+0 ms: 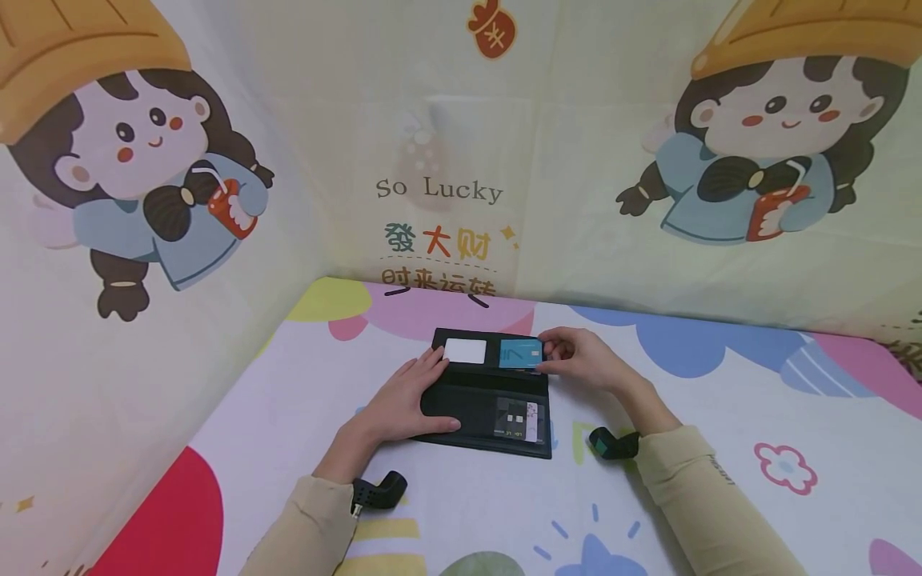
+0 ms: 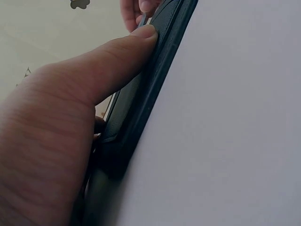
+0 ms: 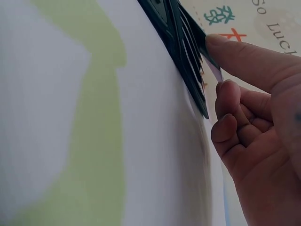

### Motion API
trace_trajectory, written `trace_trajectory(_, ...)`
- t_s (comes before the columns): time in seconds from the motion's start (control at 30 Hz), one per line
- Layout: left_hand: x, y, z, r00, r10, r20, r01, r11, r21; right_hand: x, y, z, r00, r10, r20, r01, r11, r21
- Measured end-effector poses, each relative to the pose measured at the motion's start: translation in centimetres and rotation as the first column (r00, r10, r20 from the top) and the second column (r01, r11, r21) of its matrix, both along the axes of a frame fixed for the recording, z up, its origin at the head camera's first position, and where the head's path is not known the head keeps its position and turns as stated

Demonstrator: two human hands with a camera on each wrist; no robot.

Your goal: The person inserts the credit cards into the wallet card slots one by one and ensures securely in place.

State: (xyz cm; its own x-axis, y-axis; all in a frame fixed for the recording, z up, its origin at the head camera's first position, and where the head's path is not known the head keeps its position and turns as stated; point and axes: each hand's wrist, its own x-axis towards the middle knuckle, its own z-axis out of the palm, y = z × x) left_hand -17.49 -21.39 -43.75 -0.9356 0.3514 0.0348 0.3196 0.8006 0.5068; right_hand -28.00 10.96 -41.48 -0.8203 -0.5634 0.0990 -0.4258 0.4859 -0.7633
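Observation:
A black wallet [image 1: 471, 404] lies open on the table. Its upper half holds a white card [image 1: 464, 350] and a teal card [image 1: 519, 353]; a dark card [image 1: 516, 420] sits in the lower half. My left hand [image 1: 425, 392] lies flat on the wallet's left side, and its thumb [image 2: 117, 61] presses the wallet [image 2: 141, 108] edge. My right hand [image 1: 547, 358] pinches the teal card's right edge between thumb and forefinger. In the right wrist view the card's thin edge [image 3: 214, 68] shows between those fingers, beside the wallet [image 3: 181, 42].
The table [image 1: 720, 448] is covered with a white cloth printed with coloured shapes. Printed fabric walls [image 1: 446, 192] close in the back and both sides, close behind the wallet. Black wrist mounts [image 1: 378, 492] sit on both forearms.

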Motion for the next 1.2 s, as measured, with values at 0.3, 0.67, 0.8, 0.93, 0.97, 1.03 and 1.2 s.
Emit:
trace_trajectory(0.3, 0.1, 0.1, 0.2, 1.0, -0.001, 0.002, 0.001, 1.0, -0.001, 0.1, -0.7, 0.0, 1.0, 0.008, -0.007, -0.008, 1.0, -0.019)
trace_trajectory(0.67, 0.1, 0.1, 0.3, 1.0, -0.006, 0.002, 0.006, 1.0, -0.005, 0.1, -1.4, 0.0, 1.0, 0.022, -0.003, -0.022, 0.999, -0.033)
trace_trajectory(0.8, 0.1, 0.1, 0.2, 1.0, -0.005, -0.002, 0.005, 1.0, -0.011, 0.1, -1.7, 0.0, 1.0, 0.017, -0.006, -0.017, 1.0, -0.022)
trace_trajectory(0.93, 0.1, 0.1, 0.2, 1.0, -0.005, -0.003, 0.005, 1.0, -0.01, 0.2, -1.9, -0.1, 1.0, 0.015, -0.024, -0.015, 1.0, -0.009)
trace_trajectory(0.97, 0.1, 0.1, 0.2, 1.0, -0.006, -0.003, 0.006, 1.0, -0.009, 0.1, -2.0, -0.1, 0.999, 0.016, -0.029, -0.016, 1.0, -0.006)
trace_trajectory(1.03, 0.0, 0.1, 0.2, 1.0, -0.008, -0.004, 0.008, 1.0, -0.01, 0.1, -2.1, -0.1, 0.999, 0.018, -0.035, -0.018, 1.0, -0.002)
trace_trajectory(1.2, 0.0, 0.0, 0.1, 1.0, -0.013, -0.004, 0.013, 1.0, -0.008, 0.1, -2.3, -0.1, 0.999, 0.019, -0.033, -0.019, 1.0, 0.006)
